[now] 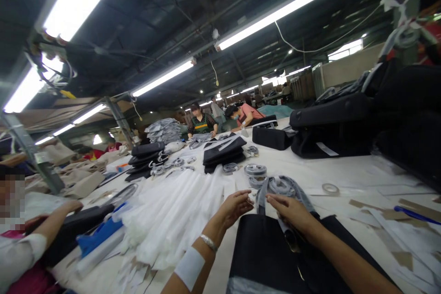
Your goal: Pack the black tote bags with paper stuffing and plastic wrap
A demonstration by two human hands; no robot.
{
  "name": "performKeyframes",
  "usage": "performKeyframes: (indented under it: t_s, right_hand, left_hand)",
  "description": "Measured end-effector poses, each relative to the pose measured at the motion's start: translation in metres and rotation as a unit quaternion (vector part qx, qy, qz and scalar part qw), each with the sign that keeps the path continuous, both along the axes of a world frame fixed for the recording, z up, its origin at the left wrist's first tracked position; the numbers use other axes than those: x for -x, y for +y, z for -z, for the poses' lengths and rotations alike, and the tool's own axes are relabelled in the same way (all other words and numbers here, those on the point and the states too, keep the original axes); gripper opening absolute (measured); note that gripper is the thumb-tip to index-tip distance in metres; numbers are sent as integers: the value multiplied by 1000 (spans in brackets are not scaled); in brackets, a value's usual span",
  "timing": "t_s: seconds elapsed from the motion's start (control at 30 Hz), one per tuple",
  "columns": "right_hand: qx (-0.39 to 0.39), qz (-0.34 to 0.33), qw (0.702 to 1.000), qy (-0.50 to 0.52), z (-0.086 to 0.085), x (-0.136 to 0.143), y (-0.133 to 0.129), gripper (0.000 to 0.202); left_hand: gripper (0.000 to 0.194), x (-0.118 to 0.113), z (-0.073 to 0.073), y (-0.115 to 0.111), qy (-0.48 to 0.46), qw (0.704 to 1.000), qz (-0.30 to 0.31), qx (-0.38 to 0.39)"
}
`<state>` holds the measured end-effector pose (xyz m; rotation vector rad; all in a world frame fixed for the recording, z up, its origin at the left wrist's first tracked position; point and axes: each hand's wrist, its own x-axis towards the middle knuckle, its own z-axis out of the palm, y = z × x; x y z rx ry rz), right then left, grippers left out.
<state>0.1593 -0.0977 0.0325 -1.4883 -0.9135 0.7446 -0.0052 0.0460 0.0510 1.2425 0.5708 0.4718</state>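
A black bag (265, 252) lies on the white table in front of me, with grey wrapped straps (284, 186) coiled at its far edge. My left hand (236, 206) is just beyond the bag's far left corner, palm turned inward, fingers apart and holding nothing that I can make out. Over the bag's far edge is my right hand (291, 211), its fingers stretched toward the strap that rises from the bag. A metal piece hangs under my right wrist. Whether the right fingertips touch the strap is unclear.
White wrapping sheets (172, 220) are piled at the left. Black bags (223, 151) stand in stacks farther back, and large black bags (330, 124) at the right. A tape roll (330, 188) and a blue pen (416, 215) lie right. A person's arm (57, 220) reaches in from the left.
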Motion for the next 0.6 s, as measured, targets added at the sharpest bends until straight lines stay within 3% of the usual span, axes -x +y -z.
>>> performKeyframes:
  t_s: [0.13, 0.27, 0.47, 0.6]
  right_hand:
    - [-66, -84, 970, 218, -9, 13, -3, 46]
    - [-91, -148, 933, 316, -14, 13, -8, 32]
    - [-131, -179, 926, 304, -17, 11, -10, 51]
    - [-131, -132, 951, 247, -16, 15, -9, 54]
  left_hand:
    - [39, 9, -6, -10, -86, 995, -4, 50]
    - [52, 7, -8, -15, -107, 992, 1, 67]
    - [65, 0, -6, -22, -93, 995, 10, 36]
    - [69, -3, -2, -25, -80, 996, 10, -23]
